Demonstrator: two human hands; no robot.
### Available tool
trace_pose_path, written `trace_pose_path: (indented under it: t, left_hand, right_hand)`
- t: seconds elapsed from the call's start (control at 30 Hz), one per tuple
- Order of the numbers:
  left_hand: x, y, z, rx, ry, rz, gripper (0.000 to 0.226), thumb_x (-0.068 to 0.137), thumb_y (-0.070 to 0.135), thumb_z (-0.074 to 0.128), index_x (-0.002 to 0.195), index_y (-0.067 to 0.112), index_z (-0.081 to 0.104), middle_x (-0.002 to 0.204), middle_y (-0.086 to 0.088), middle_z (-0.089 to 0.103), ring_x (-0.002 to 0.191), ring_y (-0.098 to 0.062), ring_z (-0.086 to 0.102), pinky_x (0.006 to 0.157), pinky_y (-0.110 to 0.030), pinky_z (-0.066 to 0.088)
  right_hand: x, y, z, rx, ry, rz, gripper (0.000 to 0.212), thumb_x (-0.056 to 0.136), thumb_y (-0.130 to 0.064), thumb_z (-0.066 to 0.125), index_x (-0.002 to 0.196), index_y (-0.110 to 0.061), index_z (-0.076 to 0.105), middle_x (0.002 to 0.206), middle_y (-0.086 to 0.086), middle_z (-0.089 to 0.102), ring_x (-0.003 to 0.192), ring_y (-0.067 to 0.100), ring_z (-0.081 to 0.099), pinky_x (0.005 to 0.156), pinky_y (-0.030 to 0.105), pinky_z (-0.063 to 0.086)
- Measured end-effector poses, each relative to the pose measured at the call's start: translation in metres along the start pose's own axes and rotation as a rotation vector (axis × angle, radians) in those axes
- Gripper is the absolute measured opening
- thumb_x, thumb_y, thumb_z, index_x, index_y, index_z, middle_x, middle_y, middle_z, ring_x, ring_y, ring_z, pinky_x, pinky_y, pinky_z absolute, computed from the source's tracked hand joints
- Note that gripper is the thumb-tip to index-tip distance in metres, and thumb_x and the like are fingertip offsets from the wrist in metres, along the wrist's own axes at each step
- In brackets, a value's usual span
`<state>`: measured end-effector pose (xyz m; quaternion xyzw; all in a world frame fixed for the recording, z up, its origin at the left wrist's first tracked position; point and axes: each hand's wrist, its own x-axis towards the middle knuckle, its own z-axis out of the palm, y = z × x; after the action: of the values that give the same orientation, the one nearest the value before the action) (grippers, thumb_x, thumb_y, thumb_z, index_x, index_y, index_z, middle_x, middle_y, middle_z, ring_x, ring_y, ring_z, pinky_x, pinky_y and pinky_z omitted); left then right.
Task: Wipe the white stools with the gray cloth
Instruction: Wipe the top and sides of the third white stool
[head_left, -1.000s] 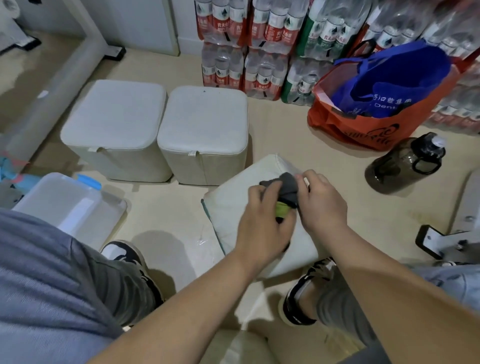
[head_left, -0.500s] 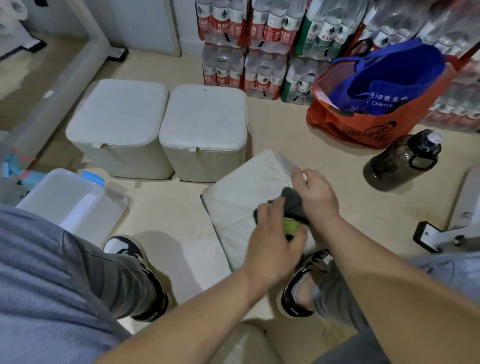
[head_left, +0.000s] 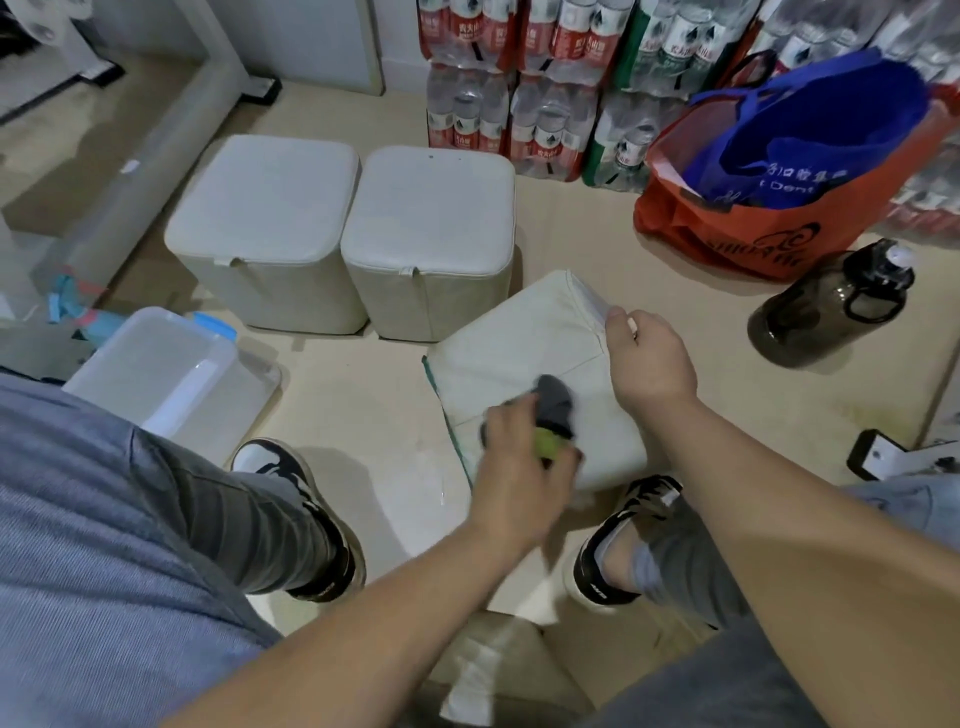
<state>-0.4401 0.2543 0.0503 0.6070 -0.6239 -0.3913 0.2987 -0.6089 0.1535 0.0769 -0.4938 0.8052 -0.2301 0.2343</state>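
A white stool (head_left: 524, 338) lies tipped on its side on the floor between my feet. My left hand (head_left: 519, 467) is closed on the gray cloth (head_left: 556, 400), which has a green patch, and presses it on the stool's upturned side. My right hand (head_left: 649, 358) grips the stool's far right edge. Two more white stools (head_left: 265, 202) (head_left: 431, 208) stand upright side by side behind it.
A clear plastic box (head_left: 156, 364) sits on the floor at left. Packs of water bottles (head_left: 545, 78) line the back wall. An orange bag (head_left: 753, 234) holding a blue bag and a dark jug (head_left: 826, 306) stand at right. My shoes flank the tipped stool.
My left hand has drawn the cloth down the stool's side toward me. My right hand has left the cloth and taken the stool's far edge.
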Motion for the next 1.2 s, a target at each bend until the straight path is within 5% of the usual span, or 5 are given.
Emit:
trace_pose_path:
  t: [0.2,0.4,0.6,0.87,1.2]
  left_hand:
    - [0.004,-0.027,-0.002,0.229,-0.159,0.327,0.072,0.083,0.047,0.058,0.149,0.032,0.035,0.137,-0.008,0.043,0.109,-0.035,0.062,0.078,-0.041,0.059]
    - [0.017,-0.082,-0.042,0.119,0.135,-0.365,0.058,0.098,0.031,0.061,0.151,0.02,0.04,0.137,-0.009,0.042,0.108,-0.036,0.061,0.083,-0.033,0.045]
    - [0.021,0.019,0.001,0.063,0.02,0.296,0.064,0.09,0.035,0.07,0.149,0.021,0.05,0.133,-0.004,0.046,0.114,-0.019,0.056,0.085,-0.029,0.051]
    - [0.015,-0.03,-0.002,0.285,-0.173,0.534,0.068,0.078,0.042,0.064,0.144,0.032,0.047,0.13,-0.01,0.043,0.102,-0.033,0.058,0.066,-0.032,0.052]
    - [0.021,-0.056,-0.038,0.095,0.094,-0.193,0.054,0.094,0.03,0.065,0.144,0.031,0.047,0.129,0.003,0.039,0.104,-0.028,0.061,0.084,-0.03,0.045]
  right_hand:
    - [-0.001,0.01,-0.001,0.188,-0.032,0.007,0.051,0.108,-0.051,0.044,0.064,-0.024,0.043,0.085,0.005,0.051,0.082,0.026,0.049,0.078,0.041,0.041]
    - [0.002,0.008,-0.001,0.107,0.012,0.006,0.051,0.111,-0.048,0.039,0.068,-0.021,0.043,0.09,0.009,0.056,0.084,0.03,0.051,0.075,0.038,0.034]
    - [0.006,0.011,0.01,0.389,-0.09,0.178,0.043,0.105,-0.051,0.05,0.072,-0.024,0.05,0.087,0.004,0.055,0.086,0.023,0.053,0.081,0.037,0.042]
    - [0.002,0.014,0.001,0.35,-0.056,0.097,0.054,0.109,-0.045,0.049,0.072,-0.005,0.05,0.08,0.005,0.051,0.075,0.02,0.049,0.071,0.034,0.04]
    - [-0.005,0.008,0.007,0.233,0.034,0.054,0.051,0.111,-0.042,0.044,0.066,-0.018,0.04,0.091,0.01,0.054,0.083,0.028,0.049,0.072,0.036,0.033]
